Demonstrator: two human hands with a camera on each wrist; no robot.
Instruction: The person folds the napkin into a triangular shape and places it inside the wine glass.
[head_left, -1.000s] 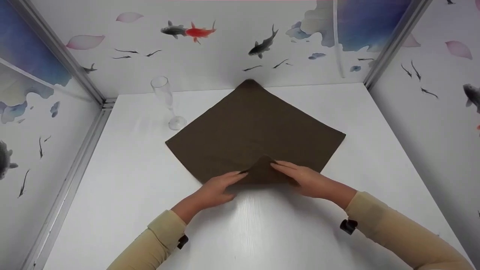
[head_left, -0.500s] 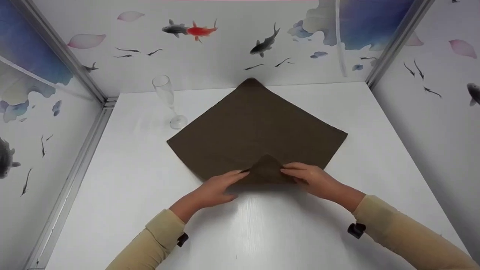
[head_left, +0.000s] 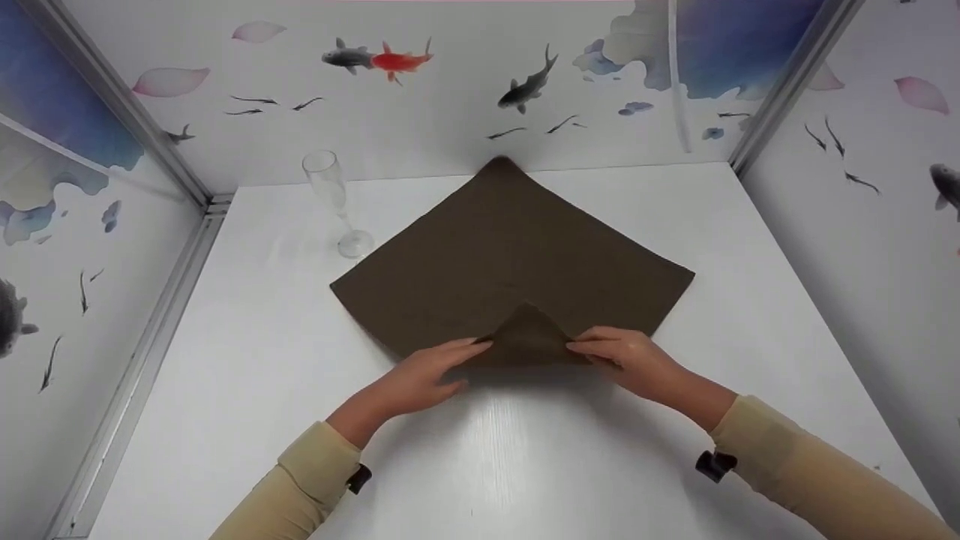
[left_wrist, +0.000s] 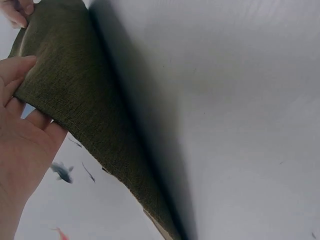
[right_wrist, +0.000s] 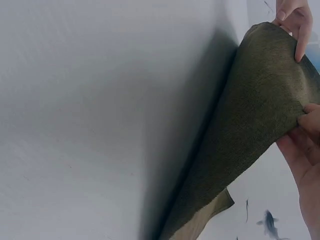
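A dark brown cloth napkin lies like a diamond on the white table, its far corner touching the back wall. Its near corner is turned up and inward, so a small peak stands between the two hands. My left hand pinches the turned-up part at its left; in the left wrist view the thumb lies on the near face and other fingers are behind the edge. On the opposite side my right hand pinches the fold, some fingertips hidden behind the cloth in the right wrist view. Left of the napkin stands a clear champagne flute.
The flute's foot is close beside the napkin's upper left edge. Walls printed with fish, petals and clouds enclose the white table at the back and both sides, with a metal frame post at the left corner.
My right hand has slid outward to the right along the fold, uncovering more of the raised peak. The left hand has shifted slightly left. The champagne flute stays put.
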